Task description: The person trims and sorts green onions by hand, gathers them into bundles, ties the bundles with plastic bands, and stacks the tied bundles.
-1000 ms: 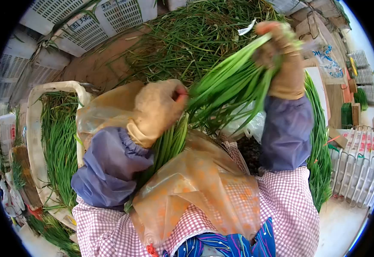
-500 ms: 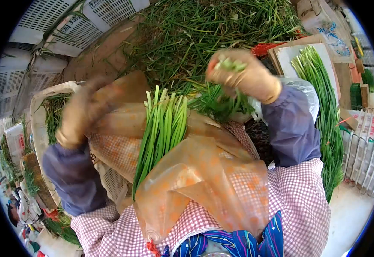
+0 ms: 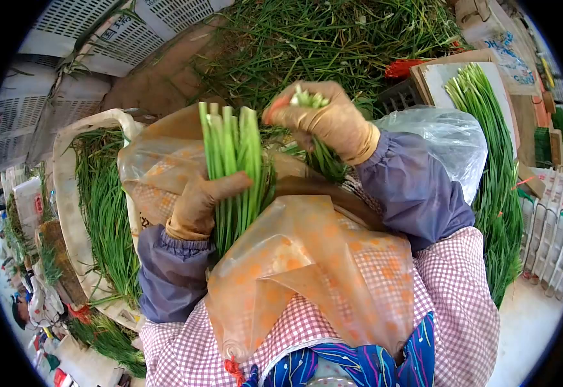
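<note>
My left hand (image 3: 197, 205), in a tan glove, is closed round the side of a thick bunch of garlic chives (image 3: 233, 142), its thumb across the stalks. The bunch stands with its pale cut ends upward, and its lower leaves are hidden by the sleeve and apron. My right hand (image 3: 336, 122), gloved too, grips a smaller handful of garlic chives (image 3: 310, 98) just right of the bunch. The pale ends poke out above its fingers and green leaves hang below. A translucent orange-patterned plastic apron (image 3: 307, 258) covers my lap.
A white basket (image 3: 65, 174) of chives stands at left. Loose green leaves (image 3: 333, 39) cover the ground ahead. At right, a long pile of chives (image 3: 488, 155) lies on a board beside a clear plastic bag (image 3: 436, 138). White perforated crates (image 3: 94, 39) line the upper left.
My left hand has come down and right from beside the bunch and closed on it; the bunch now stands higher. My right hand has moved left towards it, still gripping its handful.
</note>
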The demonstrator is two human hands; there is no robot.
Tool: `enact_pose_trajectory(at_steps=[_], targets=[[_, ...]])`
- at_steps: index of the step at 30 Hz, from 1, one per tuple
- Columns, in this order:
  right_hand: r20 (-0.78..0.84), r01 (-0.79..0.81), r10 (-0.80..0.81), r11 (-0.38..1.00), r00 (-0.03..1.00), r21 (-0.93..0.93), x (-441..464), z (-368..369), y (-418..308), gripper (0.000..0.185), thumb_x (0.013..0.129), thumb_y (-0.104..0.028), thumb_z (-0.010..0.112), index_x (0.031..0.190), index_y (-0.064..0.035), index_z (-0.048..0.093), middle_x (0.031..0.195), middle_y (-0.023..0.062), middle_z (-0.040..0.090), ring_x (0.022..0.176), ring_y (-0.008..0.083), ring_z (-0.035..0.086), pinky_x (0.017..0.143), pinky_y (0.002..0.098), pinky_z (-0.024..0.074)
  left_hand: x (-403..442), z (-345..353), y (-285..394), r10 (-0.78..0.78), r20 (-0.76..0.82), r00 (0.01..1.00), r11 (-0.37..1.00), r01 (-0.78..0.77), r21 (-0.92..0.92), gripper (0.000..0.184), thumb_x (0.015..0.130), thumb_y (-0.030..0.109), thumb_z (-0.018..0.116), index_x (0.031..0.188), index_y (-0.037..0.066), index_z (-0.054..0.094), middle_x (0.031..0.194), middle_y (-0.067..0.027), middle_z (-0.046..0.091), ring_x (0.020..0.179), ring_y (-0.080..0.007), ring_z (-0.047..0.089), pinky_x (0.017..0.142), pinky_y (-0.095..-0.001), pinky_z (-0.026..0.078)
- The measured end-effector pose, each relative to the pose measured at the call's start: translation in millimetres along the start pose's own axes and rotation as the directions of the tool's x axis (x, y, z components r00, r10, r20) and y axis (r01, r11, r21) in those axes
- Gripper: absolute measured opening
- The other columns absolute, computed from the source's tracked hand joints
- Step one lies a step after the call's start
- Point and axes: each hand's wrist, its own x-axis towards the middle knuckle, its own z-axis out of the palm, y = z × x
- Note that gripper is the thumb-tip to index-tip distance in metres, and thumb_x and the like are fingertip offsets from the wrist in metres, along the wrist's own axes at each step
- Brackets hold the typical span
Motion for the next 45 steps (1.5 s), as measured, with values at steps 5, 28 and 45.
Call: enact_pose_trajectory(at_steps=[5,28,45], targets=[[-0.051,0.041,-0.033,0.983,0.998,0.176,-1.6,-14.2,-11.8,0.012,0.084,-0.013,0.063,0.089,-0.0022,0.063,0.076,0.005,0.064,0.045,0.0054,0.043,0.04,0.0215,0.0362,-3.8,2.6,-4.9,-0.094,-0.042,0.995,0.903,0.068,-0.425,0.04,0.075,0.005,0.063,0.114,0.0,0.055,0.097,-0.011,0.064,0.083,-0.022,0.065,0.073,-0.0331,0.055],[-0.452,0.461,-0.758,0.647,0.47,-0.607,0.6,-91.6,-96.2,0.007,0.083,-0.012,0.061,0.08,-0.0066,0.064,0.066,-0.0017,0.056,0.057,0.0077,0.05,0.051,0.0211,0.0398,-0.1,-14.0,-11.0,0.102,-0.094,0.99,0.817,-0.137,-0.561,0.034,0.078,0.008,0.057,0.109,-0.007,0.053,0.097,-0.0207,0.062,0.082,-0.029,0.064,0.073,-0.0374,0.056],[0.152,-0.073,0.082,0.995,0.985,-0.067,25.6,29.5,-8.7,0.018,0.08,-0.013,0.069,0.094,-0.0019,0.066,0.069,0.0011,0.061,0.05,0.0061,0.05,0.045,0.0197,0.0406,-7.9,-28.9,-11.5,0.108,-0.029,0.994,0.77,-0.102,-0.63,0.041,0.078,0.013,0.059,0.113,-0.008,0.05,0.101,-0.0236,0.06,0.086,-0.0306,0.063,0.076,-0.0398,0.055]])
